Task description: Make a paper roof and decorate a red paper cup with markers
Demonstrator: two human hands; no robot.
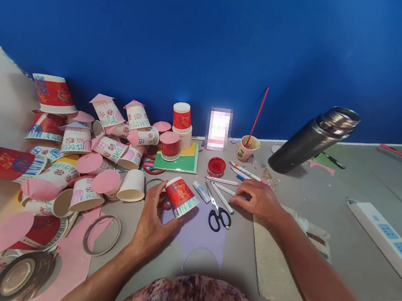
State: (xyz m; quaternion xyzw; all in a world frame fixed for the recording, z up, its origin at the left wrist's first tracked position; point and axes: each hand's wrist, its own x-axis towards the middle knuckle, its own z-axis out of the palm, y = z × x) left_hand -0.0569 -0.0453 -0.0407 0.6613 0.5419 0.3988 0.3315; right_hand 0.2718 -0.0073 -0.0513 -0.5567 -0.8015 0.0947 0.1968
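Note:
A red paper cup (pixel 181 197) with blue and green drawn marks is tilted in my left hand (pixel 156 218), fingers and thumb around its side. My right hand (pixel 259 199) rests low on the table, fingers bent together at the ends of the markers (pixel 224 187); whether it grips one is hidden. Black-handled scissors (pixel 219 216) and a small glue tube (pixel 201 192) lie between the hands. Purple paper (pixel 199 238) with a round cut shape is under and below the cup.
Decorated cups (pixel 109 149) with pink paper tops crowd the left. Tape rolls (pixel 102 235) lie nearer. A red tin (pixel 216 167), a cup with a red stick (pixel 248 149), a dark flask (pixel 308 141) and a power strip (pixel 388 237) stand or lie beyond and right.

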